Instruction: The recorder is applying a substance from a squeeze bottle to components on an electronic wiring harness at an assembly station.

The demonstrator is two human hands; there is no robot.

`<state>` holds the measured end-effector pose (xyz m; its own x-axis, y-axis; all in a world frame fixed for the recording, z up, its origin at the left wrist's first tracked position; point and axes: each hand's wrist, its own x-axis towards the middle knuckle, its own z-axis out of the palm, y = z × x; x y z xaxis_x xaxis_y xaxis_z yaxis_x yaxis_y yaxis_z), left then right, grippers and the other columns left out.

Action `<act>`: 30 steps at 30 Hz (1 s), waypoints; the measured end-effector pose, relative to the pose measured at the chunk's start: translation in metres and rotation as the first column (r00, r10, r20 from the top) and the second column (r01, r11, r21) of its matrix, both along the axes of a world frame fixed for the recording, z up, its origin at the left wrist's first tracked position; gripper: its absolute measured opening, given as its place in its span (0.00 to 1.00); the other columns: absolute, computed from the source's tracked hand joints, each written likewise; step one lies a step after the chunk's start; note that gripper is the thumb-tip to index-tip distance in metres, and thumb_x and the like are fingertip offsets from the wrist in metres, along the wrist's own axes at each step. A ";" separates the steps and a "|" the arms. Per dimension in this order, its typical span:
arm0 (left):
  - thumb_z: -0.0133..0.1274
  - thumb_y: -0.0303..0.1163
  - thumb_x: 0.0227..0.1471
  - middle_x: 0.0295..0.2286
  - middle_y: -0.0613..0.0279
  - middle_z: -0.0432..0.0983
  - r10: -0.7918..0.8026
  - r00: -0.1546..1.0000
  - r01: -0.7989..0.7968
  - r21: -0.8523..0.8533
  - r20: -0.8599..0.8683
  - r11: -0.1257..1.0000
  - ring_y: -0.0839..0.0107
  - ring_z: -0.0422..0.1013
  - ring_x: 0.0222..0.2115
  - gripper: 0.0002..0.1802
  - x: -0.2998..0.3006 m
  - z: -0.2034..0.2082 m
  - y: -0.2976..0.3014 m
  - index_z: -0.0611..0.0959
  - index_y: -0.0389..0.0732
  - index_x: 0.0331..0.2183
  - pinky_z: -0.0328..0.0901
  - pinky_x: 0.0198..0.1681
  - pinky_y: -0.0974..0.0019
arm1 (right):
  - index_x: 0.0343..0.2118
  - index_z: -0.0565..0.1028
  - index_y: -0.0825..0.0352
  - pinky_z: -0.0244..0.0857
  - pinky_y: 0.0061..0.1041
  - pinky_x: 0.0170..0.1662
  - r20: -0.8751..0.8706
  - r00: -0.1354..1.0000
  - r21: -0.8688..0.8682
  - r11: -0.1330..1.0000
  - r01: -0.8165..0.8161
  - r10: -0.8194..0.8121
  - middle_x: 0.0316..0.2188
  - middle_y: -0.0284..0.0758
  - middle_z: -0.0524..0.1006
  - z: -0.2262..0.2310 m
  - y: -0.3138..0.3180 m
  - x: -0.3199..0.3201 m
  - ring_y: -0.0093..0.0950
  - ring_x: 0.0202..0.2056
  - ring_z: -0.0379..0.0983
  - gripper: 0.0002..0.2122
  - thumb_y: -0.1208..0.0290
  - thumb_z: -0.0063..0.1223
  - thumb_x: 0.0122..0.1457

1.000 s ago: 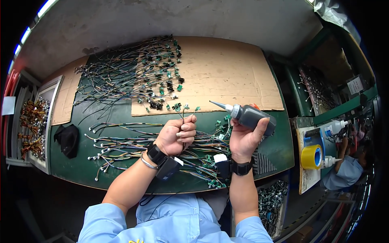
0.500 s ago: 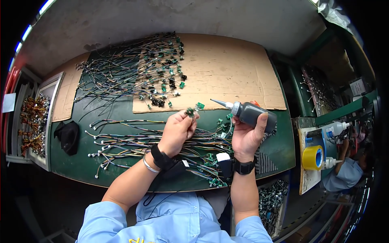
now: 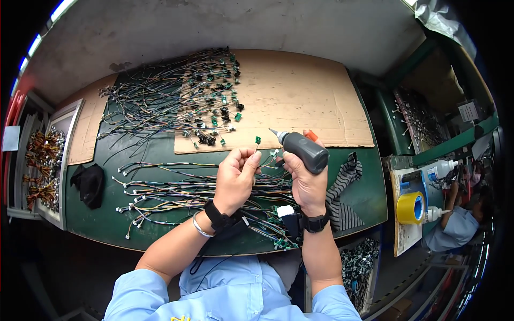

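Note:
My left hand (image 3: 235, 179) pinches a wire lead between thumb and fingertips. A small green circuit board (image 3: 258, 140) on that lead stands up just above the fingertips. In my right hand (image 3: 308, 184) is a dark squeeze bottle (image 3: 305, 151), tilted so its pointed nozzle (image 3: 274, 132) aims up and left, a little right of the board and apart from it. Something orange (image 3: 310, 135) shows at the bottle's far side, by my fingers. Beneath both hands lie rows of multicoloured wire harnesses (image 3: 171, 185) with white connectors at their left ends and green boards toward the right.
More harnesses (image 3: 155, 101) are heaped at the back left, their boards on a cardboard sheet (image 3: 294, 91). A black cloth (image 3: 91, 184) lies left, a striped cloth (image 3: 342, 195) right. Yellow tape (image 3: 410, 207) and white bottles sit on a side stand; another person (image 3: 455, 230) is beyond.
My right hand has brought the bottle left and turned it, baring more of the striped cloth. The board in my left hand now stands upright above the fingertips.

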<state>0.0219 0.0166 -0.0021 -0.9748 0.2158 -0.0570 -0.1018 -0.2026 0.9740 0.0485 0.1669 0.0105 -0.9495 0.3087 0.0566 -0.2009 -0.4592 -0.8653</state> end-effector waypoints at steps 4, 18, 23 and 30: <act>0.48 0.32 0.56 0.22 0.69 0.71 -0.047 0.994 0.040 0.083 0.095 0.996 0.86 0.62 0.18 0.09 -0.002 -0.004 0.001 0.74 0.36 0.36 0.57 0.19 0.83 | 0.52 0.59 0.72 0.68 0.21 0.44 -0.051 0.999 0.053 0.998 0.017 -0.014 0.43 0.36 0.69 -0.002 -0.002 -0.002 0.23 0.41 0.69 0.29 0.86 0.58 0.46; 0.50 0.31 0.55 0.28 0.63 0.75 -0.089 0.953 0.023 0.225 0.289 0.974 0.83 0.65 0.19 0.12 -0.010 -0.009 -0.005 0.72 0.36 0.40 0.58 0.21 0.82 | 0.53 0.58 0.72 0.66 0.23 0.48 -0.057 0.995 0.245 0.965 0.092 -0.081 0.46 0.38 0.67 -0.005 0.000 -0.001 0.26 0.46 0.67 0.31 0.89 0.57 0.44; 0.51 0.32 0.54 0.28 0.64 0.75 -0.165 0.957 0.124 0.182 0.236 0.976 0.83 0.65 0.19 0.12 -0.006 0.005 -0.006 0.74 0.36 0.39 0.59 0.21 0.81 | 0.53 0.58 0.71 0.67 0.24 0.47 -0.097 0.988 0.213 0.967 0.139 -0.121 0.47 0.38 0.67 -0.004 0.002 -0.001 0.27 0.46 0.67 0.30 0.89 0.57 0.45; 0.53 0.34 0.53 0.26 0.65 0.76 -0.558 0.700 0.380 0.429 0.446 0.819 0.83 0.64 0.19 0.10 -0.009 0.010 -0.013 0.80 0.38 0.35 0.58 0.21 0.81 | 0.52 0.58 0.71 0.66 0.23 0.48 -0.171 0.984 0.129 0.988 0.080 -0.057 0.47 0.38 0.66 0.009 -0.002 0.002 0.26 0.46 0.67 0.29 0.86 0.58 0.46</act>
